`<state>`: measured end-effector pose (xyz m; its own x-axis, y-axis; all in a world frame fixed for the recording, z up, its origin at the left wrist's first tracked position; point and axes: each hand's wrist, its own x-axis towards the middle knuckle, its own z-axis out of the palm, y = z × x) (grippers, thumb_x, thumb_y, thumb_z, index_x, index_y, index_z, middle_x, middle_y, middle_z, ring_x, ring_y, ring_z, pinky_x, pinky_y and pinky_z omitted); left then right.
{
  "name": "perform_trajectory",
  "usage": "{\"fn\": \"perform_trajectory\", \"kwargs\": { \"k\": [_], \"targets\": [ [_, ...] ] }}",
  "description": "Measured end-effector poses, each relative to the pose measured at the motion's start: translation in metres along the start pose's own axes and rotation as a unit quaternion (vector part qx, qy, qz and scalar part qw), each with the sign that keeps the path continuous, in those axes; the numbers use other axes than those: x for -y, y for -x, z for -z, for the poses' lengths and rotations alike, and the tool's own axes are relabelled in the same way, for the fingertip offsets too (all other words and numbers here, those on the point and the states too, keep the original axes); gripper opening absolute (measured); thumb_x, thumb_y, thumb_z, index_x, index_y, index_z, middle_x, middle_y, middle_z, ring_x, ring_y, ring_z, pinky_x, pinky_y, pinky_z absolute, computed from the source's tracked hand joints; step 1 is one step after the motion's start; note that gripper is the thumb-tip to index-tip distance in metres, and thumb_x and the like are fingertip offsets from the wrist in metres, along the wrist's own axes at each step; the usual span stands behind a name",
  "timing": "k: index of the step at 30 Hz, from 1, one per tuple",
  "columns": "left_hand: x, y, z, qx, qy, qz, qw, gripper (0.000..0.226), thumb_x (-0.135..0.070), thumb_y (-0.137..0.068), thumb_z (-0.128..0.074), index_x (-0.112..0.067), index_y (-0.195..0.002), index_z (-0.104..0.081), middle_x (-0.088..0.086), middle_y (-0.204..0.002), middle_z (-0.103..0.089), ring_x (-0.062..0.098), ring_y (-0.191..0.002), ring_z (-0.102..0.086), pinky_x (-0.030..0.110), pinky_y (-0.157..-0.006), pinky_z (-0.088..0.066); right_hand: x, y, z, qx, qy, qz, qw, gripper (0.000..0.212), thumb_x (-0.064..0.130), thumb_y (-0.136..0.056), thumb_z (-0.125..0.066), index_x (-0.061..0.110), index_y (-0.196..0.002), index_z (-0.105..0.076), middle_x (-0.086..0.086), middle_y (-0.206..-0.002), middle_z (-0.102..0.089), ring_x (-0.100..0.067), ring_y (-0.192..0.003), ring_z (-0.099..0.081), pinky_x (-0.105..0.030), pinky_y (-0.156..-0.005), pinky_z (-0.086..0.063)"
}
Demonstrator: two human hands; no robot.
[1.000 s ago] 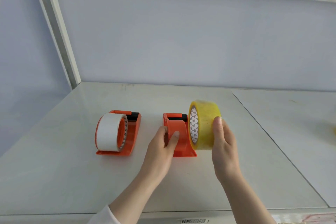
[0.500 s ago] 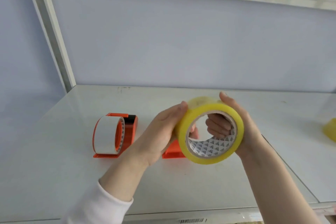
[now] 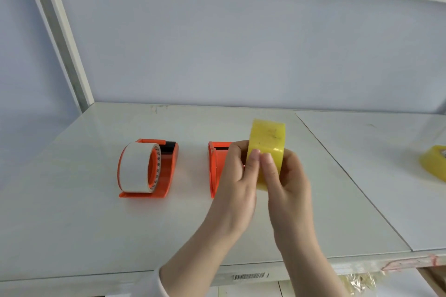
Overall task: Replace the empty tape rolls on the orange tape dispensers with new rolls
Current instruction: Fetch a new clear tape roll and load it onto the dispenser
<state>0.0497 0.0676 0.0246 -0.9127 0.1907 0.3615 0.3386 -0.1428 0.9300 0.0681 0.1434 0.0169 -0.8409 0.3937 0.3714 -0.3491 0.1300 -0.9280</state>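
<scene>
- Where the table ends at the back, a big pale blue wall (image 3: 241, 43) goes up, and a white post (image 3: 62, 38) leans along its left side.
- The white table (image 3: 72, 224) fills the lower half, and a thin dark line (image 3: 350, 176) runs across it on the right.
- The left hand (image 3: 236, 181) and the right hand (image 3: 287, 181) are up over the middle of the table, close together.
- Both hands grasp the yellow tape roll (image 3: 268, 140), which stands on its edge in the air. The two thumbs press side by side on its near side.
- The left orange dispenser (image 3: 169, 171) sits on the table, well apart from the hands. A white roll (image 3: 135, 166) sits on its wheel.
- The right orange dispenser (image 3: 216, 166) sits just behind the left hand, with no roll showing on the part in view. That hand hides its right side, so I cannot tell how close the yellow roll is to it.
- Another yellow roll (image 3: 433, 164) lies flat on the table at the far right edge, partly cut off.
- A white sleeve (image 3: 156, 282) peeks in at the bottom on the left arm.
- A small barcode sticker (image 3: 249, 276) is stuck on the table's front edge, below the arms.
</scene>
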Motion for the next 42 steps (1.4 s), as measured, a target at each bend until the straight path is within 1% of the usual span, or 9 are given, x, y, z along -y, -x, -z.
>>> {"fn": "perform_trajectory", "kwargs": {
  "k": [4, 7, 10, 17, 22, 25, 28, 32, 42],
  "targets": [
    [0.017, 0.0, 0.023, -0.132, -0.197, -0.116, 0.965, 0.036, -0.048, -0.083, -0.05, -0.026, -0.111, -0.046, -0.003, -0.112, -0.047, 0.011, -0.106, -0.047, 0.014, -0.091, -0.037, -0.01, -0.013, 0.012, 0.001, -0.067, -0.033, 0.997, 0.033, 0.042, -0.083, -0.044, 0.013, -0.087, -0.06, -0.002, -0.074, -0.068, -0.007, -0.069, -0.058, -0.017, -0.065, -0.046],
    [0.04, -0.004, 0.038, -0.182, -0.259, 0.009, 0.949, 0.054, -0.034, -0.08, -0.065, -0.006, -0.12, -0.041, 0.008, -0.117, -0.044, 0.026, -0.113, -0.045, 0.028, -0.096, -0.038, -0.016, -0.022, 0.015, -0.007, -0.062, -0.055, 0.997, 0.053, 0.06, -0.078, -0.048, 0.008, -0.088, -0.059, -0.022, -0.089, -0.065, -0.016, -0.079, -0.058, -0.031, -0.076, -0.046],
    [0.055, -0.008, 0.042, -0.1, -0.163, 0.157, 0.969, 0.03, -0.027, -0.086, -0.059, -0.011, -0.108, -0.047, 0.007, -0.106, -0.058, 0.026, -0.104, -0.057, 0.014, -0.076, -0.045, -0.022, -0.024, 0.011, 0.015, -0.053, -0.081, 0.995, 0.052, 0.055, -0.08, -0.044, 0.006, -0.09, -0.059, -0.026, -0.09, -0.063, -0.019, -0.082, -0.057, -0.036, -0.078, -0.045],
    [0.032, -0.023, 0.039, -0.11, -0.087, 0.065, 0.988, 0.026, -0.027, -0.097, -0.041, -0.022, -0.072, -0.049, -0.011, -0.063, -0.051, -0.009, -0.051, -0.051, 0.006, -0.051, -0.037, -0.032, -0.019, -0.005, 0.036, -0.037, -0.091, 0.995, 0.038, 0.044, -0.091, -0.042, 0.01, -0.084, -0.056, -0.007, -0.079, -0.054, -0.017, -0.075, -0.049, -0.031, -0.07, -0.04],
    [0.031, -0.028, 0.037, -0.069, -0.088, 0.076, 0.991, 0.028, -0.03, -0.098, -0.036, -0.012, -0.101, -0.057, -0.004, -0.093, -0.064, -0.009, -0.081, -0.057, 0.002, -0.071, -0.041, -0.033, -0.018, -0.014, 0.048, -0.038, -0.091, 0.994, 0.044, 0.042, -0.094, -0.038, 0.002, -0.095, -0.056, -0.013, -0.086, -0.057, -0.02, -0.076, -0.052, -0.031, -0.07, -0.044],
    [0.031, -0.022, 0.035, -0.056, -0.038, 0.089, 0.994, 0.045, -0.04, -0.096, -0.032, -0.012, -0.123, -0.054, 0.004, -0.126, -0.061, 0.015, -0.12, -0.054, 0.03, -0.107, -0.039, -0.033, -0.013, -0.026, 0.062, -0.028, -0.105, 0.992, 0.044, 0.05, -0.086, -0.039, 0.016, -0.103, -0.061, -0.014, -0.111, -0.062, -0.024, -0.099, -0.06, -0.042, -0.09, -0.048],
    [0.03, -0.02, 0.035, -0.018, 0.018, 0.117, 0.993, 0.066, -0.066, -0.082, -0.031, -0.02, -0.123, -0.055, -0.002, -0.124, -0.062, 0.011, -0.118, -0.056, 0.032, -0.104, -0.041, -0.032, -0.006, -0.036, 0.052, -0.018, -0.095, 0.994, 0.033, 0.038, -0.094, -0.038, 0.019, -0.11, -0.06, -0.008, -0.124, -0.05, -0.021, -0.114, -0.052, -0.045, -0.102, -0.041],
    [0.029, -0.016, 0.038, 0.012, -0.005, 0.103, 0.995, 0.022, -0.037, -0.09, -0.045, -0.024, -0.104, -0.058, -0.009, -0.096, -0.068, -0.002, -0.086, -0.065, 0.014, -0.074, -0.049, -0.035, -0.004, -0.035, 0.089, -0.001, -0.1, 0.991, 0.039, 0.03, -0.096, -0.039, 0.022, -0.132, -0.048, 0.001, -0.131, -0.042, -0.015, -0.128, -0.042, -0.037, -0.108, -0.036],
    [0.04, -0.005, 0.05, 0.065, -0.018, 0.078, 0.995, 0.047, -0.049, -0.083, -0.041, -0.027, -0.124, -0.047, -0.016, -0.107, -0.062, -0.009, -0.095, -0.061, 0.011, -0.08, -0.048, -0.014, -0.051, 0.004, 0.165, 0.297, 0.298, 0.892, 0.018, 0.031, -0.079, -0.062, 0.018, -0.082, -0.075, 0.006, -0.097, -0.065, -0.011, -0.098, -0.054, -0.008, -0.076, -0.039]
  ]
}}
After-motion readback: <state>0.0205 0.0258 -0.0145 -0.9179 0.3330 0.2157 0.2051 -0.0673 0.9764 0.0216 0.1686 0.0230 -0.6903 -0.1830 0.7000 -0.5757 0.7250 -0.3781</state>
